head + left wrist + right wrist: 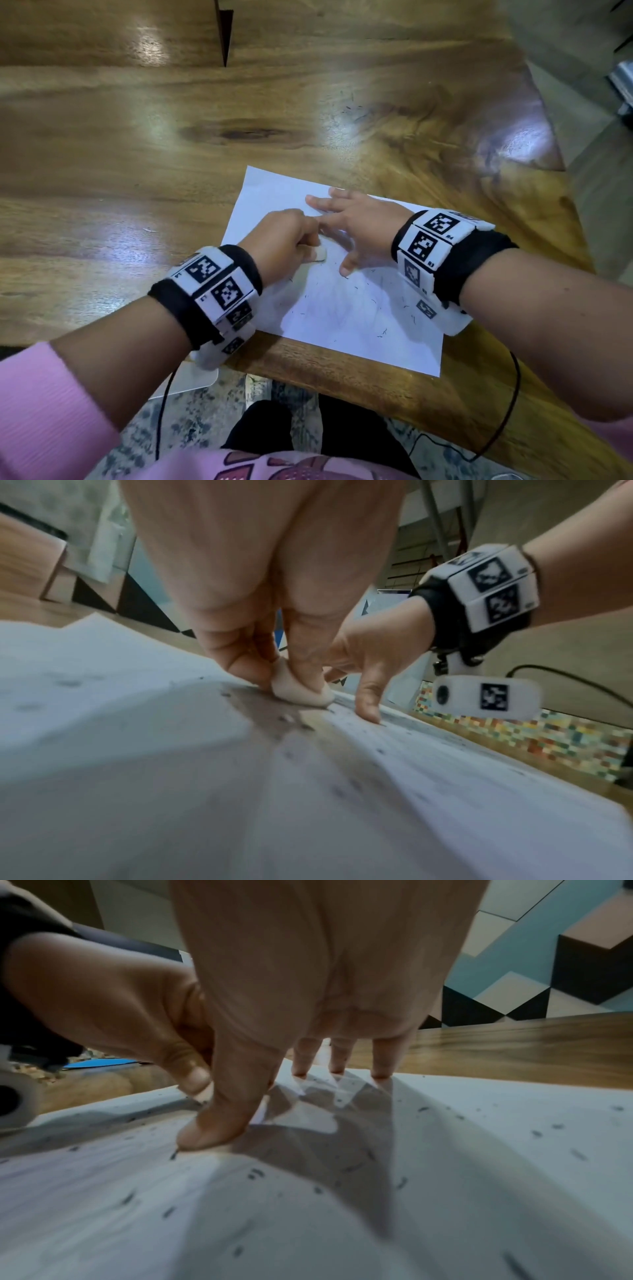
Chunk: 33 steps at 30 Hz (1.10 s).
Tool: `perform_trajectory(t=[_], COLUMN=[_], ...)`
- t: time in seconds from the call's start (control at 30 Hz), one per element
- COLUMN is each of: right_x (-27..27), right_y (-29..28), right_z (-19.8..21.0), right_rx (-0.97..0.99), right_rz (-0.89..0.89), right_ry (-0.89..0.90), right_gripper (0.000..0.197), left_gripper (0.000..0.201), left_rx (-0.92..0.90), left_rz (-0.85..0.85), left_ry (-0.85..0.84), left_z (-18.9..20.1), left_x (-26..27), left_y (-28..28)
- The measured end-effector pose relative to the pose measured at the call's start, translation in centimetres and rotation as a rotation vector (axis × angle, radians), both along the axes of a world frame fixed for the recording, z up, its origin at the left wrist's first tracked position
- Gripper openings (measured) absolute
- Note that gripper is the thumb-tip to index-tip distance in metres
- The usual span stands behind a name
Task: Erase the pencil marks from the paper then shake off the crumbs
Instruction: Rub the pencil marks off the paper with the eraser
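Note:
A white sheet of paper (346, 308) lies near the front edge of the wooden table (171, 154), strewn with dark eraser crumbs (382, 332) and faint pencil marks. My left hand (291, 240) pinches a small white eraser (320, 254) and presses it onto the paper. In the left wrist view the eraser (301, 693) sits between thumb and fingers on the sheet (445, 777). My right hand (346, 226) lies spread flat on the paper just right of the eraser. Its fingertips (212, 1134) press the sheet (445, 1177) down.
More dark crumbs (352, 111) lie on the table beyond the paper. The table's front edge (342, 373) runs just below the sheet, with a patterned rug (205, 411) under it. A black cable (507, 421) hangs from the right wrist. A dark gap (224, 34) splits the table at the back.

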State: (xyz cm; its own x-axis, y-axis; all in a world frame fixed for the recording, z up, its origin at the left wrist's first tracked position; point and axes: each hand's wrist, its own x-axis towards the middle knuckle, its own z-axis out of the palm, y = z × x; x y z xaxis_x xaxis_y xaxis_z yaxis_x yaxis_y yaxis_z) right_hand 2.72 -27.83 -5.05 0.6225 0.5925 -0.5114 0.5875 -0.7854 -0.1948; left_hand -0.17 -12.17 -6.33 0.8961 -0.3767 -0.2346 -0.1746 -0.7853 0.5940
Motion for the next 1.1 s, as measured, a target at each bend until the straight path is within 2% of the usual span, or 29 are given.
perform_trajectory(t=[0.1,0.17,0.23,0.37,0.47,0.57,0.63,0.77,0.97,1.03,1.1], right_x=[0.1,0.2,0.2,0.2,0.3,0.4,0.2,0.0,0.0,0.0,0.1], right_y=[-0.1,-0.2,-0.1,-0.1,-0.3,-0.4,-0.4,-0.4,0.1,0.1,0.2], right_z=[-0.4,-0.6,-0.5,-0.5,-0.7,-0.8,-0.7,-0.5,-0.7,-0.8,-0.9], right_rx=[0.015,0.012,0.005,0.021,0.013,0.006,0.014,0.066,0.019,0.019,0.021], right_rz=[-0.009,-0.015,-0.007,-0.004,0.0,0.0,0.001,-0.024,0.052,0.058,0.05], right_ry=[0.01,0.02,0.019,0.009,0.021,0.028,0.028,0.017,0.023,0.025,0.021], right_gripper=[0.096,0.097,0.097,0.092,0.096,0.096,0.096,0.097,0.097,0.097,0.098], left_gripper=[0.012,0.017,0.013,0.011,0.008,0.018,0.012,0.011,0.007,0.005,0.007], left_rx=[-0.015,-0.009,-0.008,0.012,0.0,-0.011,-0.002,-0.015,0.037,0.048,0.037], left_rz=[-0.151,-0.22,-0.196,-0.006,-0.114,-0.215,-0.202,-0.026,-0.247,-0.241,-0.149], left_ry=[-0.006,0.049,0.033,-0.03,-0.035,0.031,0.018,-0.029,0.006,0.028,0.006], left_z=[-0.5,-0.7,-0.5,0.1,-0.6,-1.0,-0.9,-0.2,-0.9,-0.9,-0.5], left_x=[-3.4,-5.0,-4.0,0.4,-2.2,-5.3,-4.4,-0.6,-4.8,-4.7,-3.3], left_y=[1.2,1.7,1.3,-0.5,0.4,1.6,1.1,-0.2,1.6,1.6,0.8])
